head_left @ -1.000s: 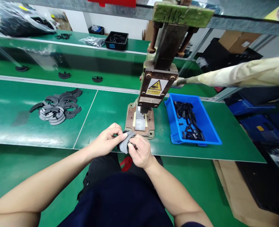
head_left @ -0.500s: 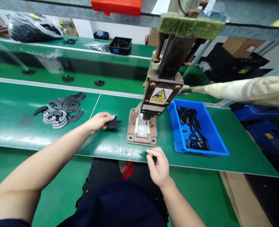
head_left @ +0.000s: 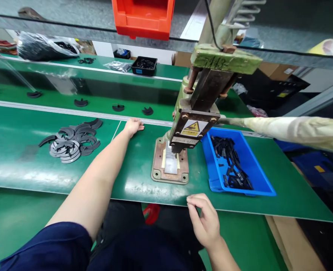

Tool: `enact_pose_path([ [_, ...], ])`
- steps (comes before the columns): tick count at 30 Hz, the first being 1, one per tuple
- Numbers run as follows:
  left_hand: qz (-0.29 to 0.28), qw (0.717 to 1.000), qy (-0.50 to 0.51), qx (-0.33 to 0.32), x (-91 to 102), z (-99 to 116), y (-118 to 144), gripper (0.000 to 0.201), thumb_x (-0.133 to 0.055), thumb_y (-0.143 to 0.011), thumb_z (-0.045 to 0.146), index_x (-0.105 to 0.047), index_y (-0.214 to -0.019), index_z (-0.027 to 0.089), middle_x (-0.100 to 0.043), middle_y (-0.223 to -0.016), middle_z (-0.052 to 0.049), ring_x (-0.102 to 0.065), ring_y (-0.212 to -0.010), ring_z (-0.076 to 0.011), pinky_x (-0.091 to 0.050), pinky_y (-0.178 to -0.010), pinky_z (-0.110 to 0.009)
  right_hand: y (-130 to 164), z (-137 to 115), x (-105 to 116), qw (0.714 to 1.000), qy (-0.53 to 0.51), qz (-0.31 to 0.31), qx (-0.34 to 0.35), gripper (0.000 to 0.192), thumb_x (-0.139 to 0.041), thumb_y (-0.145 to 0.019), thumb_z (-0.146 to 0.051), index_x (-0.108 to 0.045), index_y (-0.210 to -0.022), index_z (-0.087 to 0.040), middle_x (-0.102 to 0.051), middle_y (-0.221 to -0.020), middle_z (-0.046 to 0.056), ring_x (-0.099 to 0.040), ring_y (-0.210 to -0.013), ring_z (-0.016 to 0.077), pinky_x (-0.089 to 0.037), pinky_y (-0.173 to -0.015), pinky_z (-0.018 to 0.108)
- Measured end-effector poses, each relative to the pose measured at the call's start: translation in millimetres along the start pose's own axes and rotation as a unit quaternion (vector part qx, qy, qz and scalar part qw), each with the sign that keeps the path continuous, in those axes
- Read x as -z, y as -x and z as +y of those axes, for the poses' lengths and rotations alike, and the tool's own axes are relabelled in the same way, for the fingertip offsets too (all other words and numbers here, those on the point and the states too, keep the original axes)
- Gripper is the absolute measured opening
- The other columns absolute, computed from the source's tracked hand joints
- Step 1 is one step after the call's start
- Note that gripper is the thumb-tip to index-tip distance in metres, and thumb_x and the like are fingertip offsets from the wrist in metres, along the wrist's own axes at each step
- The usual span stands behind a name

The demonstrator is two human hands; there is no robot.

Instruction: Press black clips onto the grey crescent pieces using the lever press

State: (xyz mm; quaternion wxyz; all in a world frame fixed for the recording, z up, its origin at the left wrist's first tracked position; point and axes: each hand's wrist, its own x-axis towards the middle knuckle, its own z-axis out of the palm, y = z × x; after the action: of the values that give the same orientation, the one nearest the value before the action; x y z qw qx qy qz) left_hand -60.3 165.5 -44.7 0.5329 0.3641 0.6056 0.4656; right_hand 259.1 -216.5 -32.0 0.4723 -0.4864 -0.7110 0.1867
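Observation:
My left hand (head_left: 134,127) reaches to the far edge of the green bench, with its fingers stretched out and nothing visible in them. Just beyond it, a dark curved plastic part (head_left: 147,111) lies on the green strip behind the bench rail. My right hand (head_left: 204,216) hovers over the front edge, its fingers curled in; whatever they may hold is hidden. Between the hands stands a hand press (head_left: 193,126) on a rusty base plate (head_left: 157,165), with a pale metal fixture (head_left: 171,164) under its ram. A pile of grey and black curved parts (head_left: 70,145) lies left of my left arm.
A blue bin (head_left: 253,162) of small black parts (head_left: 230,162) stands right of the press. The press's wrapped lever (head_left: 290,130) sticks out above it. More curved parts (head_left: 81,102) sit spaced along the strip. An orange bin (head_left: 143,19) is on the shelf overhead.
My left hand has moved forward to the rail and let go of the dark curved part, which now lies on the strip. My right hand has shifted slightly right. The view has tilted up.

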Motion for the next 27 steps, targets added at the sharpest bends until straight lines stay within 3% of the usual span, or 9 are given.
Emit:
enact_pose_path([
  [4, -0.039, 0.997, -0.019, -0.069, 25.0, -27, 27, 0.023, -0.083, -0.092, 0.024, -0.063, -0.095, 0.013, -0.074, -0.087, -0.007, -0.069, -0.067, -0.0103, -0.059, -0.074, -0.027, 7, 11, 6, 1.0, 0.003, 0.014, -0.007, 0.033, -0.065, -0.09, -0.007, -0.071, -0.115, -0.027, -0.073, -0.1, 0.007, -0.073, -0.096, 0.0219, -0.065, -0.078, 0.039],
  [10, -0.114, 0.982, -0.053, -0.144, 58.6, -55, 88, 0.048, -0.085, -0.087, 0.054, -0.066, -0.108, 0.014, -0.076, -0.096, -0.009, -0.074, -0.083, -0.0167, -0.06, -0.081, -0.031, 7, 12, -2, 1.0, -0.014, 0.006, 0.011, 0.038, -0.065, -0.087, -0.004, -0.072, -0.117, -0.026, -0.072, -0.1, 0.007, -0.073, -0.099, 0.0226, -0.066, -0.083, 0.041],
  [15, -0.13, 0.972, -0.102, -0.165, 70.7, -71, 133, 0.056, -0.077, -0.092, 0.064, -0.066, -0.12, 0.017, -0.077, -0.108, -0.011, -0.075, -0.097, -0.0212, -0.06, -0.095, -0.038, 9, 11, -9, 1.0, -0.023, -0.007, 0.017, 0.041, -0.065, -0.086, -0.003, -0.07, -0.119, -0.026, -0.071, -0.098, 0.007, -0.072, -0.097, 0.0229, -0.067, -0.084, 0.045],
  [19, -0.132, 0.953, -0.175, -0.21, 75.9, -77, 151, 0.051, -0.069, -0.098, 0.061, -0.065, -0.128, 0.019, -0.076, -0.121, -0.014, -0.074, -0.109, -0.0258, -0.059, -0.103, -0.044, 10, 10, -11, 1.0, -0.008, -0.012, 0.021, 0.04, -0.064, -0.087, -0.004, -0.07, -0.12, -0.027, -0.071, -0.097, 0.007, -0.072, -0.096, 0.0228, -0.067, -0.084, 0.047],
  [21, -0.118, 0.924, -0.239, -0.275, 76.0, -76, 158, 0.045, -0.066, -0.101, 0.055, -0.065, -0.131, 0.021, -0.074, -0.13, -0.015, -0.073, -0.115, -0.0283, -0.058, -0.106, -0.048, 8, 8, -12, 1.0, 0.003, -0.009, 0.026, 0.039, -0.064, -0.088, -0.006, -0.07, -0.119, -0.027, -0.072, -0.097, 0.007, -0.072, -0.096, 0.023, -0.067, -0.083, 0.047],
  [23, -0.132, 0.871, -0.303, -0.364, 72.3, -72, 169, 0.042, -0.07, -0.099, 0.048, -0.067, -0.132, 0.022, -0.071, -0.137, -0.015, -0.069, -0.127, -0.0322, -0.052, -0.114, -0.052, 5, 7, -13, 0.999, 0.012, -0.01, 0.035, 0.038, -0.064, -0.088, -0.006, -0.07, -0.12, -0.027, -0.071, -0.097, 0.007, -0.071, -0.096, 0.0231, -0.066, -0.082, 0.047],
  [27, -0.264, 0.762, -0.353, -0.475, 53.3, -66, 201, 0.051, -0.079, -0.091, 0.043, -0.07, -0.138, 0.026, -0.069, -0.147, -0.015, -0.054, -0.15, -0.0386, -0.039, -0.128, -0.059, 2, 5, -13, 0.998, 0.038, -0.013, 0.056, 0.038, -0.063, -0.089, -0.006, -0.068, -0.121, -0.027, -0.071, -0.098, 0.007, -0.07, -0.098, 0.0225, -0.066, -0.082, 0.045],
])
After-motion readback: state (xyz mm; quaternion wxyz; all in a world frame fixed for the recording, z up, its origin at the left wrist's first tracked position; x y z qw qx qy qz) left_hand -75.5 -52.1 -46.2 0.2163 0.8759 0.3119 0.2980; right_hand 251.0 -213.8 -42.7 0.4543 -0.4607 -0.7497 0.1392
